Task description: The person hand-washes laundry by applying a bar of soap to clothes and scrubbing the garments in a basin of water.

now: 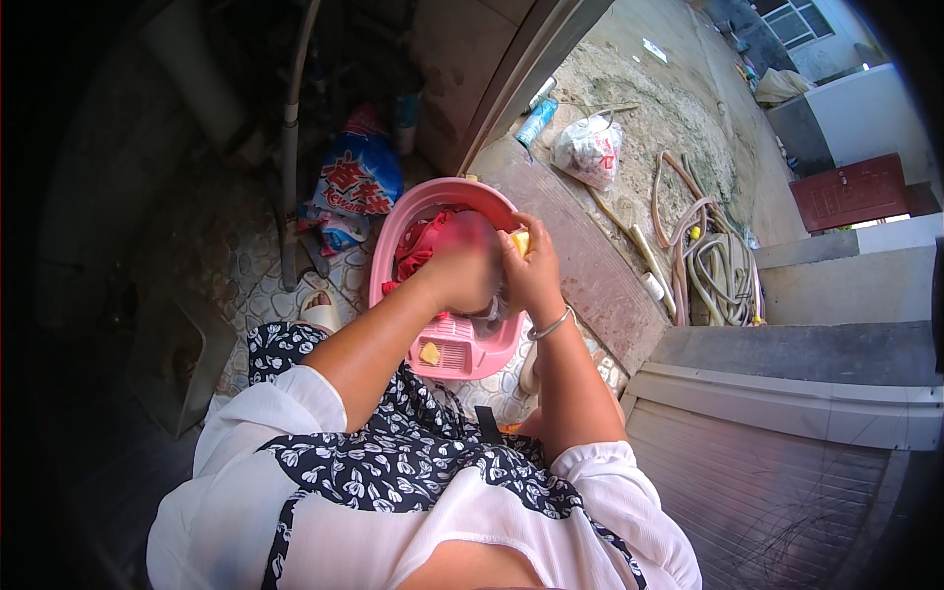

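A pink plastic washtub [383, 251] stands on the floor before me, with a ribbed washboard part at its near end. Red wet cloth [417, 247] lies inside it. My left hand [468, 276] is over the tub at the cloth; a blur covers its fingers, so its grip cannot be made out. Held between the thumb and fingers of my right hand [532, 262], at the tub's right rim, is a yellow bar of soap [521, 242]. Another small yellow piece of soap [430, 353] rests on the tub's ribbed tray.
A blue and red detergent bag [358, 177] stands beyond the tub on the left, near an upright pipe [290, 133]. To the right are a door sill [582, 251], a white plastic bag [590, 151], a blue can [537, 122] and coiled hoses [719, 269].
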`<state>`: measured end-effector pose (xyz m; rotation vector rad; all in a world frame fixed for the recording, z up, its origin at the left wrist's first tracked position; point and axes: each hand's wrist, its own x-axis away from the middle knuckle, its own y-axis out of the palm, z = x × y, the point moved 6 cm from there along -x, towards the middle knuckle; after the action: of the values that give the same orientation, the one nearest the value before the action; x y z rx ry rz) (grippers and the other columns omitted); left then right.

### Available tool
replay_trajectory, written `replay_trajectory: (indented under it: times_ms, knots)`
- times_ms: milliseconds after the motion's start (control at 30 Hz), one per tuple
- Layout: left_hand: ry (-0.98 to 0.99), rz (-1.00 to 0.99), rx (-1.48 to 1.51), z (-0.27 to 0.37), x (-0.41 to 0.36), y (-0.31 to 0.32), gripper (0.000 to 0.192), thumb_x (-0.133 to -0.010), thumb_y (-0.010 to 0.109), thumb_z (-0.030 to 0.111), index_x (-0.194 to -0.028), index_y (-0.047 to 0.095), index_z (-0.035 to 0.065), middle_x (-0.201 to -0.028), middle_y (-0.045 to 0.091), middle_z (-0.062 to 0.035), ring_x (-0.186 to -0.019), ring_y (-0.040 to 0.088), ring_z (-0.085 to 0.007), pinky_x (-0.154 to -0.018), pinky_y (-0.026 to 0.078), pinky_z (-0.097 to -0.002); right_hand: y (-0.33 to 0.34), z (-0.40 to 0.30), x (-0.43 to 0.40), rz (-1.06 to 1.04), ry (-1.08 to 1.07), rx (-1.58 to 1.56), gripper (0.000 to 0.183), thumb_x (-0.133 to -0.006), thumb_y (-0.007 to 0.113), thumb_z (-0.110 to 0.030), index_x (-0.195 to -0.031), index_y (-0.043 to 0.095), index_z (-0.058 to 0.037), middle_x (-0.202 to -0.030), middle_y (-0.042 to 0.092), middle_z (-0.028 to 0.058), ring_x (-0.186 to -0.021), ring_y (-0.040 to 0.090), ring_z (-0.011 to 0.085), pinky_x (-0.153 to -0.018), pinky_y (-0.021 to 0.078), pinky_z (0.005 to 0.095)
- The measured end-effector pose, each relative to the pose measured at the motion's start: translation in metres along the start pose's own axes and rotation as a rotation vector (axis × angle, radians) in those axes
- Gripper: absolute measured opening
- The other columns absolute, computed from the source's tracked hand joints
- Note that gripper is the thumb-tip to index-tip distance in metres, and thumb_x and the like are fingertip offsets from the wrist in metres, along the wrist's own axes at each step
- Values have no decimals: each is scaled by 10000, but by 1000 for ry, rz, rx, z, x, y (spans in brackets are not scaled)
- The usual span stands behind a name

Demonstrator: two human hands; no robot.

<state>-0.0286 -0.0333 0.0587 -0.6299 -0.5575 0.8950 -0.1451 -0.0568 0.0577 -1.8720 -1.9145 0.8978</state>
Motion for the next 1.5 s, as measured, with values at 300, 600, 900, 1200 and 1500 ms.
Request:
replay_trajectory:
  times_ms: [300,600,900,1200,1500]
  knots:
    - [139,189,47,-55,-26,46,336,-642,687,178,-925,608,15,-911,660,-211,-867,634,-380,-792,508,-428,37,66,-4,-65,302,-591,328,-964,561,-290,-1205,527,-70,-911,625,48,-823,568,105,-733,476,242]
    - [-15,223,272,-27,0,-5,339,-688,680,221,-977,622,54,-918,668,-195,-873,639,-379,-767,509,-422,1,-40,15,126,-190,41,480,-833,649,-297,-1206,503,-33,-1064,557,188,-1008,524,361,-908,417,432]
    - [250,277,255,-34,-10,12,358,-735,663,303,-1029,614,106,-1017,666,-137,-931,635,-339,-796,516,-402,5,-70,31,63,-343,294,567,-774,703,-315,-1250,493,-89,-1119,524,183,-1017,509,375,-906,412,449]
    - [31,66,39,-10,-3,10,320,-641,684,258,-912,656,90,-816,690,-141,-806,664,-314,-730,516,-405,2,-37,14,18,-232,140,536,-776,720,-319,-1195,519,-53,-1013,568,181,-957,547,352,-861,444,416]
    - [54,72,71,-20,-1,21,259,-675,659,169,-910,671,63,-905,666,-200,-858,638,-368,-770,513,-425,9,-11,6,-109,-42,18,434,-831,666,-348,-1121,579,-37,-991,608,201,-927,584,361,-841,466,407]
